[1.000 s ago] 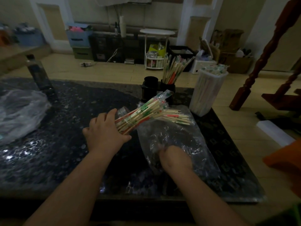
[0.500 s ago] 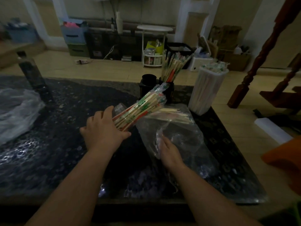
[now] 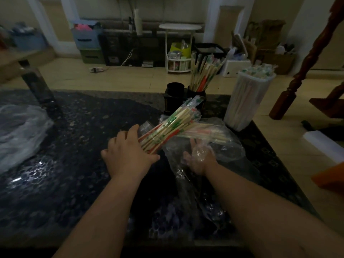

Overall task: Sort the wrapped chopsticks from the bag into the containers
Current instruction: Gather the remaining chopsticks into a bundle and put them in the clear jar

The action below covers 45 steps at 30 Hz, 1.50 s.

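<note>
Wrapped chopsticks [image 3: 167,131], centre frame | my left hand [image 3: 128,155] grips them | right hand [image 3: 199,155] flat inside bag [image 3: 229,151] | risk: slick, splayed, they slip.

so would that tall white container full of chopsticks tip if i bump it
Probably tippy: the white container is tall, narrow and stands near the table edge. Packed full to the rim, it likely feels fairly heavy.
</note>
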{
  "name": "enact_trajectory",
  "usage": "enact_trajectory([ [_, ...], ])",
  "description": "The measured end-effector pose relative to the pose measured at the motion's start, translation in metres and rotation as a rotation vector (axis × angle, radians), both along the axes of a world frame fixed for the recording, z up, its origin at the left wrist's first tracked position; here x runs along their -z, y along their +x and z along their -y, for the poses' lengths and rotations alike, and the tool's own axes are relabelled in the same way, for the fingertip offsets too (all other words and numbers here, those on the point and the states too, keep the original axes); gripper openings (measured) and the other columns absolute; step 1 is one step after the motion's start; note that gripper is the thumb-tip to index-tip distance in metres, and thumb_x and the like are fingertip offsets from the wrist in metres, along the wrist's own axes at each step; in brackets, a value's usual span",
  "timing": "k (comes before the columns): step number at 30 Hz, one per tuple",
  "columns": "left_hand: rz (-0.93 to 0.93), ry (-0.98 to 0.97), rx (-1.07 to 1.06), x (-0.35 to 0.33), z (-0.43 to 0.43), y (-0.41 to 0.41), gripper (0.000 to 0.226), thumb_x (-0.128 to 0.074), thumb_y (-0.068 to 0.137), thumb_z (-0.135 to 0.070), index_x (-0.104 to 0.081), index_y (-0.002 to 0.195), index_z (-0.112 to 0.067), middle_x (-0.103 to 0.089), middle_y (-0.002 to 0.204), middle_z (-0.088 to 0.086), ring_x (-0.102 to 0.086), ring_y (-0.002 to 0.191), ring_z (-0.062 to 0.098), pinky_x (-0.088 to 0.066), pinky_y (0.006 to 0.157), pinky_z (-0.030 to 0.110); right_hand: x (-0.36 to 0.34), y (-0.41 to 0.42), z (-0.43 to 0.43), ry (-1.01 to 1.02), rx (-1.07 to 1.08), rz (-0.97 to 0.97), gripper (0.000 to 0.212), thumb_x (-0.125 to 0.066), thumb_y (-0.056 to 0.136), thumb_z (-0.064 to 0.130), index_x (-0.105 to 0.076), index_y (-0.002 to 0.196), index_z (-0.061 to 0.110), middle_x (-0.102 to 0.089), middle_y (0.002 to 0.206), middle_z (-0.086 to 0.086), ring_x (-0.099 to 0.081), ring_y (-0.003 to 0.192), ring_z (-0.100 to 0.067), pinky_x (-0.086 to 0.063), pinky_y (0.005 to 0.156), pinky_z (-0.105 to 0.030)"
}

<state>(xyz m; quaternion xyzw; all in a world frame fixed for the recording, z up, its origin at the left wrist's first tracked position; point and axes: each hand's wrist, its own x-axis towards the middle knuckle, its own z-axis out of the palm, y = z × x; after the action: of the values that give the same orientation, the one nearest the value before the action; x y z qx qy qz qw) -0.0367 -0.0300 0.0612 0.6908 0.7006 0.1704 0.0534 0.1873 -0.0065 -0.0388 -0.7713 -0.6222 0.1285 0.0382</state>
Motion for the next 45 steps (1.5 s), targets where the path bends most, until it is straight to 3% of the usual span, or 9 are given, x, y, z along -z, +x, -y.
enact_trajectory([
  [9,0.022,0.0,-0.01,0.002,-0.006,-0.001,0.105,-0.078,0.061,-0.065,-0.026,0.147,-0.036,-0.042,0.141,0.002,-0.038,0.129,0.029,-0.034,0.1,0.05,0.006,0.01,-0.028,0.045,0.043,0.128,0.06,-0.028,0.1,0.043,-0.025,0.15,0.01,-0.047,0.144,-0.014,-0.042,0.134,-0.029,-0.029,0.114,-0.043],
  [15,-0.002,-0.009,-0.026,0.007,-0.009,-0.002,0.107,-0.078,0.059,-0.068,-0.027,0.147,-0.036,-0.043,0.141,0.003,-0.038,0.13,0.029,-0.034,0.1,0.05,0.015,0.021,-0.049,0.025,0.044,0.251,0.063,-0.042,0.088,0.053,-0.041,0.145,0.026,-0.046,0.145,-0.008,-0.039,0.131,-0.032,-0.035,0.104,-0.043],
  [19,-0.004,0.004,-0.032,0.007,-0.011,-0.003,0.108,-0.078,0.058,-0.07,-0.027,0.147,-0.036,-0.044,0.14,0.002,-0.039,0.129,0.029,-0.035,0.099,0.05,0.025,0.022,-0.052,-0.043,0.077,0.275,0.075,-0.028,0.074,0.059,-0.044,0.142,0.029,-0.042,0.146,-0.007,-0.036,0.13,-0.035,-0.03,0.105,-0.05],
  [24,-0.018,-0.01,-0.024,0.007,-0.01,-0.001,0.107,-0.077,0.059,-0.069,-0.026,0.147,-0.037,-0.043,0.141,0.002,-0.039,0.129,0.028,-0.034,0.1,0.05,0.008,0.02,-0.046,0.125,0.02,0.25,0.041,-0.047,0.094,0.041,-0.059,0.126,0.02,-0.056,0.126,-0.01,-0.049,0.121,-0.03,-0.041,0.101,-0.04],
  [28,-0.002,-0.01,-0.017,0.005,-0.009,0.0,0.106,-0.078,0.06,-0.068,-0.026,0.147,-0.037,-0.044,0.14,0.002,-0.039,0.128,0.028,-0.034,0.1,0.05,0.013,0.021,-0.045,0.166,0.064,0.049,0.046,-0.063,0.088,0.049,-0.062,0.125,0.022,-0.06,0.131,-0.005,-0.053,0.124,-0.026,-0.041,0.099,-0.02],
  [32,-0.01,-0.018,-0.007,0.003,-0.008,0.0,0.107,-0.077,0.06,-0.068,-0.024,0.148,-0.037,-0.042,0.142,0.001,-0.038,0.13,0.028,-0.034,0.101,0.05,-0.001,0.012,-0.032,0.074,-0.008,0.195,0.039,-0.044,0.099,0.047,-0.058,0.123,0.02,-0.054,0.131,-0.009,-0.047,0.127,-0.029,-0.043,0.098,-0.038],
  [36,-0.007,-0.013,-0.002,0.001,-0.006,-0.001,0.108,-0.077,0.06,-0.068,-0.024,0.148,-0.037,-0.043,0.141,0.001,-0.039,0.128,0.028,-0.035,0.1,0.049,-0.002,0.005,-0.019,0.096,0.045,0.096,0.014,-0.05,0.096,0.041,-0.045,0.1,0.028,-0.056,0.125,-0.007,-0.05,0.12,-0.026,-0.039,0.091,-0.032],
  [41,-0.009,-0.01,0.007,-0.003,-0.001,-0.004,0.108,-0.077,0.06,-0.069,-0.024,0.148,-0.036,-0.043,0.141,0.002,-0.04,0.128,0.029,-0.035,0.099,0.049,0.004,-0.008,0.002,0.114,0.004,0.118,0.03,-0.055,0.093,0.041,-0.057,0.114,0.02,-0.056,0.126,-0.01,-0.056,0.116,-0.031,-0.043,0.092,-0.035],
  [45,-0.007,-0.018,0.024,-0.007,0.005,-0.006,0.107,-0.077,0.061,-0.069,-0.025,0.148,-0.036,-0.043,0.141,0.002,-0.04,0.128,0.029,-0.035,0.1,0.05,0.004,-0.011,0.021,0.026,-0.026,0.225,0.036,-0.047,0.101,0.031,-0.049,0.133,0.013,-0.047,0.141,-0.015,-0.053,0.122,-0.031,-0.044,0.097,-0.036],
])
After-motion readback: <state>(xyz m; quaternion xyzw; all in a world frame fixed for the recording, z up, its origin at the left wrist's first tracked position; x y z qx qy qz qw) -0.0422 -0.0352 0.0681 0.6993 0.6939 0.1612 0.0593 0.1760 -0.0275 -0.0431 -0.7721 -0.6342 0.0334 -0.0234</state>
